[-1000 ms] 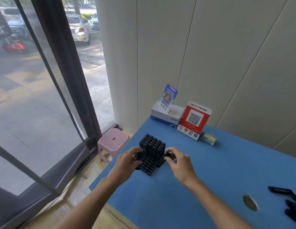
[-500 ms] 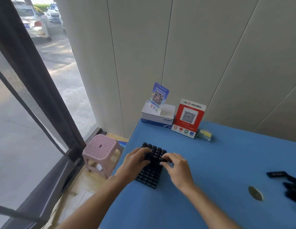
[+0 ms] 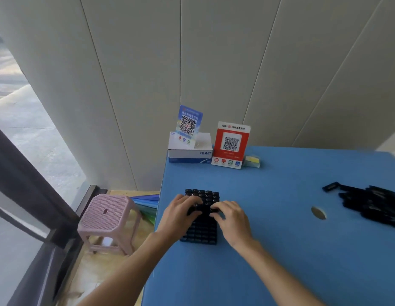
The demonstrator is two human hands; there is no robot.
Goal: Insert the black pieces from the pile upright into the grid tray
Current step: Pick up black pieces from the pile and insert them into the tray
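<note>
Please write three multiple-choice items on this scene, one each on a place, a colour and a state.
1. Where is the pile of loose pieces?
A. right of the tray
B. on the stool
C. on the white box

2. What colour is the stool?
A. green
B. pink
C. black

3. How full is the tray?
A. far rows filled, near rows empty
B. all filled
C. all empty

Answers:
1 A: it lies at the table's right edge.
2 B: its seat is pale pink.
3 A: pieces stand beyond both hands, left and right; the near slots are bare.

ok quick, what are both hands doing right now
left hand: fingers curled onto pieces in the grid tray, grip unclear
right hand: same, cannot tell
</note>
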